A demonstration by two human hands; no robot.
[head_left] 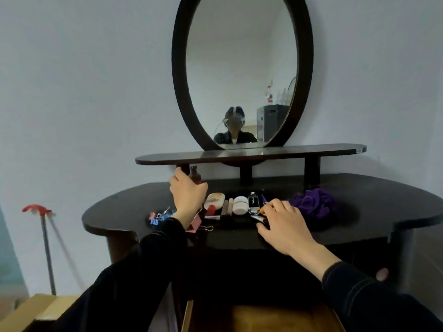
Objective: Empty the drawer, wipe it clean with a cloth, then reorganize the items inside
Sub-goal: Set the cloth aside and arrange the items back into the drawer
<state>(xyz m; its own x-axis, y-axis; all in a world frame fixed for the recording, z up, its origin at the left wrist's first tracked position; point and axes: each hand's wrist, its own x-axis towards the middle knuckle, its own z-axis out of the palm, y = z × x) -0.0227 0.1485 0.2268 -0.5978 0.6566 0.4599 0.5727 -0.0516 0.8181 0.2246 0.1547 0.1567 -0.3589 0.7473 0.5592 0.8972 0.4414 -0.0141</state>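
Dark red, the pump bottle (194,176) stands at the back of the worktop (364,212). Your left hand (188,196) wraps round its lower half, the grip closed on it with fingers curled about the body. It sits just under the left post of the shelf (249,155).

Your right hand (286,224) lies palm down nearer the front edge, with the fingers loosely bent and the thumb out to the left. Its fingertips reach a blue and yellow pen (263,200). You cannot tell from here whether that grip pinches anything or only rests on the small things beneath it.

Between your two hands runs a row of things: a cream tube (214,201) with a red cap, a white jar (240,205), and a small clear bottle (254,202) just beside the pen. Right of your right hand sits a purple puff (311,203), near it but apart. Left of your left wrist lies a heap of coloured clips (158,216), and a pink clip (194,225) sits against the wrist itself.

The drawer (275,319) stands pulled out below the worktop, between your sleeves, with its brown wooden floor showing.

Behind everything an oval mirror (242,68) in a dark frame rises from the shelf. A pole (45,236) with a red head leans at the wall on the left, above a cardboard box (36,307).
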